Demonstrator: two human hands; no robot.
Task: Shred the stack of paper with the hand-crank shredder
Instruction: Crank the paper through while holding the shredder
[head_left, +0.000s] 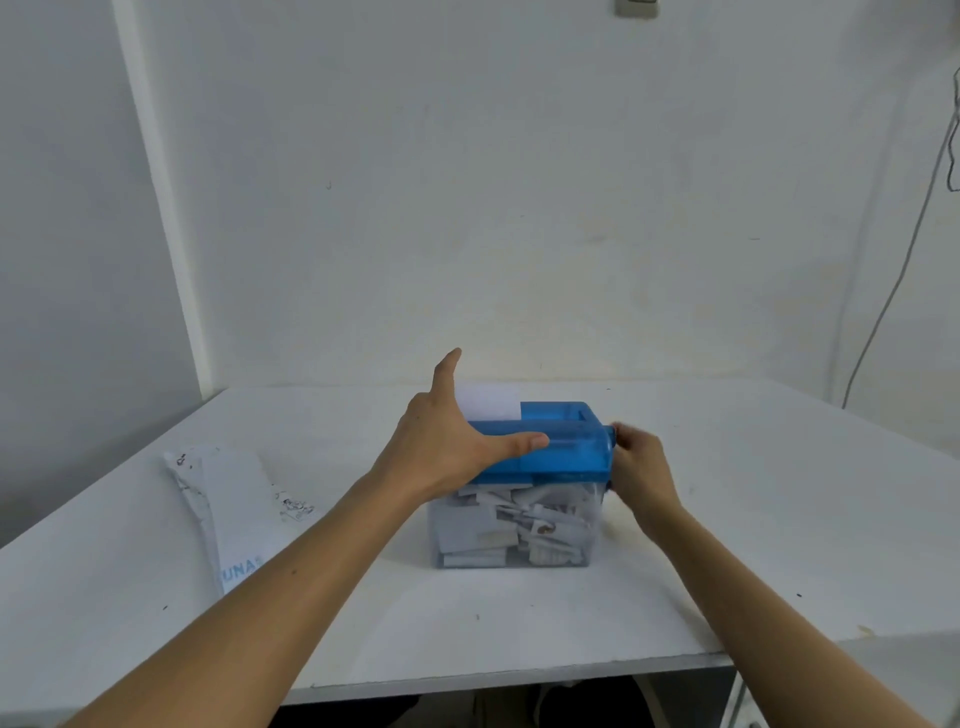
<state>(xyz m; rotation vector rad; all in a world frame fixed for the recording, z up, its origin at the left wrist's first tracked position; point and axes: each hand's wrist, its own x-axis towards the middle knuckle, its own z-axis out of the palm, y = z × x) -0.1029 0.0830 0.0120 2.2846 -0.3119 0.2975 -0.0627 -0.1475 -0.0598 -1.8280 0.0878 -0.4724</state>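
Left hand (457, 441) spread, pressing shredder (566, 447) top; right hand (641, 462) curled round side crank, mostly hidden. Light plastic, likely slides: hold lid down. Sheet (493, 400) thin, floppy.

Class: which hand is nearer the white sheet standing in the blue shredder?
Left. The left hand rests on the shredder beside the sheet; the right hand grips the crank at the shredder's right end.
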